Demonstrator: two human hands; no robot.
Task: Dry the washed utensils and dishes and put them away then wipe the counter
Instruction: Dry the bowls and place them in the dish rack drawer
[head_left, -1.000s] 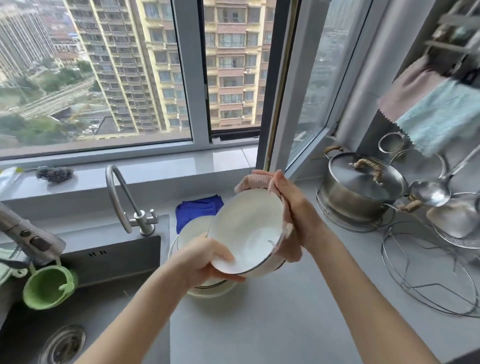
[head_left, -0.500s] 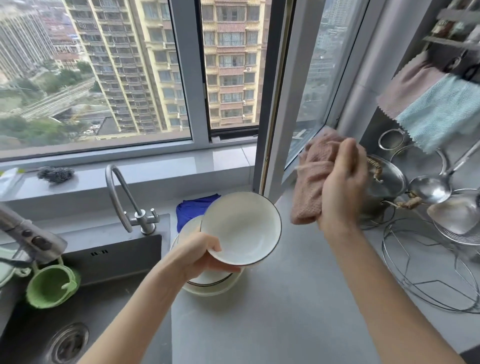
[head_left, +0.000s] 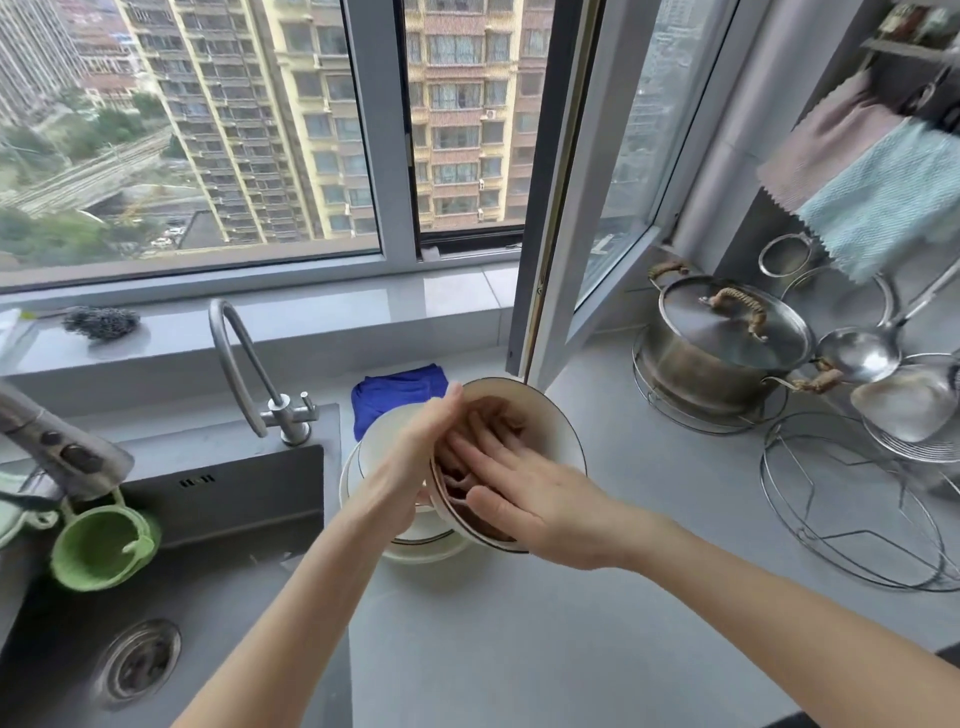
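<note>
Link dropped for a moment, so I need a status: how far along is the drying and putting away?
Early to middle. Done: nothing shows as put away. In hand: the left hand grips the tilted bowl while the right hand presses the pink cloth inside it. Left: the stack of dishes beneath sits on the counter, to be stored, then the counter wiped.

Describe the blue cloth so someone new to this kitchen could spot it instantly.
Start at the sink. Right of its curved tap, on the grey counter, the blue cloth lies just behind the stacked white dishes. It alone is deep blue; the pale cloths hang at far right.
</note>
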